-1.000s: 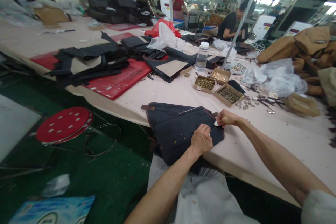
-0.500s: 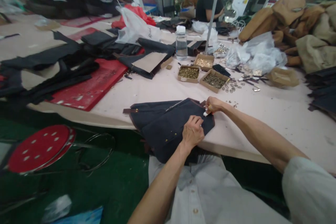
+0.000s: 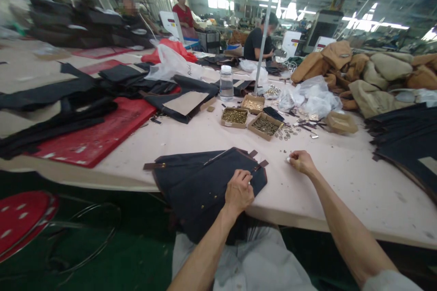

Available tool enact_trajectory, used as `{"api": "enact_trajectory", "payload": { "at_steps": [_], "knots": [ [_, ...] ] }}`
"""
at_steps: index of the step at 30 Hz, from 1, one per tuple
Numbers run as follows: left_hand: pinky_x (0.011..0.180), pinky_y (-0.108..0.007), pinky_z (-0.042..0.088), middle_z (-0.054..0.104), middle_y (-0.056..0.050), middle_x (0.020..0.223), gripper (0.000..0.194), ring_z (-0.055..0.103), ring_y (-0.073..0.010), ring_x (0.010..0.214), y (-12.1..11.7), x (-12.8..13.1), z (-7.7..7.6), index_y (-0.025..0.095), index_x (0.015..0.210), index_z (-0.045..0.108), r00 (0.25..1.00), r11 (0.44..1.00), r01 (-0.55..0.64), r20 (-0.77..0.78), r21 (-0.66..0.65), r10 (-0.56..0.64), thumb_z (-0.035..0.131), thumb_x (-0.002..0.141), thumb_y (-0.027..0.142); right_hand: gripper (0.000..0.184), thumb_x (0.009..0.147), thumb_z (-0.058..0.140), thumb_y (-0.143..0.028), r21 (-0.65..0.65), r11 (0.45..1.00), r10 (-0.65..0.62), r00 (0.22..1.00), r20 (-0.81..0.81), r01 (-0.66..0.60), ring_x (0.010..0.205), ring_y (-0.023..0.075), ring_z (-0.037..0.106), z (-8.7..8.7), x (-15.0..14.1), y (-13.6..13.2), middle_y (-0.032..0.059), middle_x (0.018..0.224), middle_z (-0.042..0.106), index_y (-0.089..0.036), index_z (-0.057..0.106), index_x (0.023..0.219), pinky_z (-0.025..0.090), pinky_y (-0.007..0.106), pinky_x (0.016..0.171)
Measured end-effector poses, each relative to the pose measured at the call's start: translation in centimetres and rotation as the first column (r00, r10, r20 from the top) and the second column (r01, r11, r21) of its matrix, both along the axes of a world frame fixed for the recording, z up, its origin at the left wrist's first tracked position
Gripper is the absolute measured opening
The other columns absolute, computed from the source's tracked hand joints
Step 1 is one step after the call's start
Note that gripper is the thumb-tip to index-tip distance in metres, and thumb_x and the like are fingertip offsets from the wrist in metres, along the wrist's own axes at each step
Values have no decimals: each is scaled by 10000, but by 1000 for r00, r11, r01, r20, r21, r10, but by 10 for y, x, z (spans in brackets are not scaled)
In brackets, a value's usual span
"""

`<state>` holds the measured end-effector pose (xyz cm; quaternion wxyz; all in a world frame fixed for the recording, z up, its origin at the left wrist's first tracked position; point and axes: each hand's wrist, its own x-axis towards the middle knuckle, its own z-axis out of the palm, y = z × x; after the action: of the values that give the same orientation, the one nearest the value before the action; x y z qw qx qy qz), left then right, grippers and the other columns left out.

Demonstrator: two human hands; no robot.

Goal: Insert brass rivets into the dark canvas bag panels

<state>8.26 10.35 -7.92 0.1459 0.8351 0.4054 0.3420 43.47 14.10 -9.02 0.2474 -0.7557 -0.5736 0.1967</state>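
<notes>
A dark navy fabric piece (image 3: 201,175), with brown trim and brown strap tabs, lies over the table's front edge and hangs toward my lap. My left hand (image 3: 240,191) rests on its right part, fingers curled in; a small whitish bit shows at the fingertips, too small to name. Off to the right of the fabric, my right hand (image 3: 302,162) is closed around a small white object (image 3: 287,159), just above the tabletop. Tiny loose metal parts (image 3: 282,151) lie beside that hand. Two brass-coloured studs (image 3: 209,201) show on the fabric left of my left hand.
Small boxes of metal fittings (image 3: 235,117) stand ahead, near a clear bottle (image 3: 226,84) and a metal pole (image 3: 264,32). A red board (image 3: 99,138) with dark fabric pieces lies left. Dark fabric (image 3: 406,145) is stacked right. A red stool (image 3: 23,218) stands front left. People work behind.
My right hand has moved right, away from the fabric's edge, with the white object in it. My left hand stays on the fabric. The view has tilted up.
</notes>
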Motion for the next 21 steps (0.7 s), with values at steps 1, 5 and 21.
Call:
{"api": "enact_trajectory", "payload": {
  "at_steps": [1,5,21],
  "knots": [
    [979,-452,538,650,-81,1123,356,542,-268,1106,0,0,0,188,1023,679,1000,1000,-2,0,2,2,546,754,-3,169,715,600,-340,8,1000,-1,1000,23,1,628,183,606,-1,-2,1,29,645,683,-195,686,697,396,252,579],
    [970,-452,543,655,-86,1120,358,545,-269,1107,-3,1,3,187,1035,685,1000,1000,-3,-15,6,3,547,759,6,150,718,622,-326,-6,1000,25,996,86,-25,642,189,613,-2,-5,8,41,639,682,-199,681,665,389,247,585],
    [960,-427,546,690,-72,1171,357,536,-267,1085,-9,-3,-7,215,1054,722,995,998,58,-84,-10,-59,599,764,47,114,847,553,-228,-59,915,402,882,247,-400,684,193,590,19,-58,-5,79,750,691,-177,647,809,337,273,626]
  ]
}}
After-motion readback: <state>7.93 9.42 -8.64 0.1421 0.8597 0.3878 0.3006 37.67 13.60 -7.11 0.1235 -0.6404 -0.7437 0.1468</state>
